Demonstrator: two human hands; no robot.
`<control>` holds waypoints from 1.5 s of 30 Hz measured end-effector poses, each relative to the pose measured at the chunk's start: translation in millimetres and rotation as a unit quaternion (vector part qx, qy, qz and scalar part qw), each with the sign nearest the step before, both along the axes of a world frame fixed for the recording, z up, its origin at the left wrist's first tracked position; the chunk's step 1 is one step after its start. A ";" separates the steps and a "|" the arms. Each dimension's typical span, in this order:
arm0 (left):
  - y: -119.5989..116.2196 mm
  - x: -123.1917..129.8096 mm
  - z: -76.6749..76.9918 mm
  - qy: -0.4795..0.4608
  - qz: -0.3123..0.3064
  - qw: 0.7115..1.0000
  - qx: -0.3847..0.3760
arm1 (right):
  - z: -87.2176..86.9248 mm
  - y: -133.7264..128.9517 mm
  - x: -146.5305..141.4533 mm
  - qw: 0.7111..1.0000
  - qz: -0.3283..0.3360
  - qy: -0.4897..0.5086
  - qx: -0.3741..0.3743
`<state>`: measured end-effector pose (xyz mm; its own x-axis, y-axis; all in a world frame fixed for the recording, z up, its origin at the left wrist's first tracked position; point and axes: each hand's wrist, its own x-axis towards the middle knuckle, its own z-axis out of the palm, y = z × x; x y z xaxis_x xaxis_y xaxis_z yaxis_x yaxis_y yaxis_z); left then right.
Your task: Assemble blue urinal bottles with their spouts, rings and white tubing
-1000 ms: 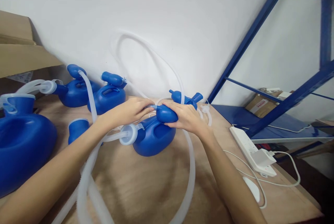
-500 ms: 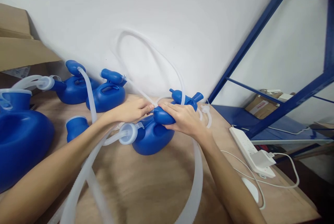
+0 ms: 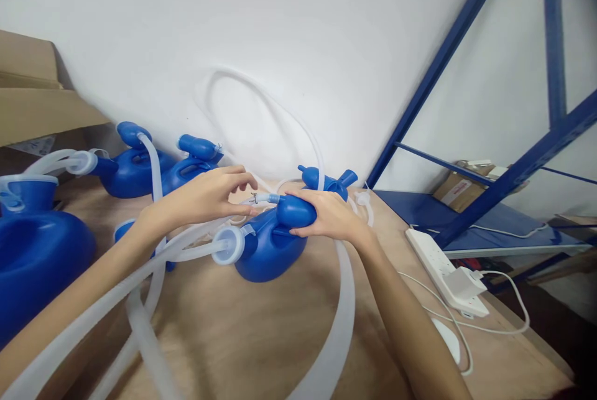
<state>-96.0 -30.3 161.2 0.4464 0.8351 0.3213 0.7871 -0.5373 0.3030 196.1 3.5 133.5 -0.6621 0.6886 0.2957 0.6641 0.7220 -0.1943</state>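
Observation:
My right hand (image 3: 333, 213) is wrapped around a rounded blue plastic cup-like piece (image 3: 296, 212), held over a blue urinal bottle (image 3: 270, 257). From the piece's left side a narrow nozzle points left, and the end of a translucent tube (image 3: 274, 199) sits over it. A thin dark tie (image 3: 254, 200) shows on that tube. Just left of the tie is my left hand (image 3: 203, 196), with fingers curved and apart and nothing visibly gripped. The bottle's white cap (image 3: 228, 244), with a hose attached, faces left at its neck.
More blue bottles (image 3: 133, 170) with hoses stand left and behind. A large bottle (image 3: 41, 263) is at the left edge, a cardboard box (image 3: 41, 107) behind it. Loose hoses (image 3: 342, 300) cross the wooden table. A power strip (image 3: 445, 272) lies right, beside a blue metal rack (image 3: 504, 201).
My left hand has let go at the nozzle and drawn back left, its fingers spreading; the tube end and tie now show. My right hand keeps its hold. The view has shifted slightly.

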 end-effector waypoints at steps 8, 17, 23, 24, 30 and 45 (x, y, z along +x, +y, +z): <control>-21.5 19.1 -3.4 0.181 0.080 0.973 0.115 | 0.1 0.3 -0.9 1.000 -0.004 0.014 -0.020; 2.6 11.2 -13.9 0.074 -0.005 0.994 0.083 | 1.5 -0.5 -0.6 1.000 -0.002 0.020 -0.022; 6.0 18.6 -12.0 -0.117 -0.034 0.990 -0.067 | 3.4 -2.5 -0.6 1.000 0.006 -0.005 -0.007; 7.8 20.4 -13.6 -0.162 -0.029 0.981 -0.108 | 3.5 -2.6 -0.4 1.000 0.007 -0.009 -0.004; 17.8 21.4 -20.9 -0.261 -0.008 0.946 -0.191 | 6.0 -5.8 -1.7 0.999 0.007 -0.039 0.016; 11.7 19.1 -17.0 -0.233 -0.041 0.963 -0.129 | 9.1 -11.5 -6.5 0.996 -0.007 -0.084 0.029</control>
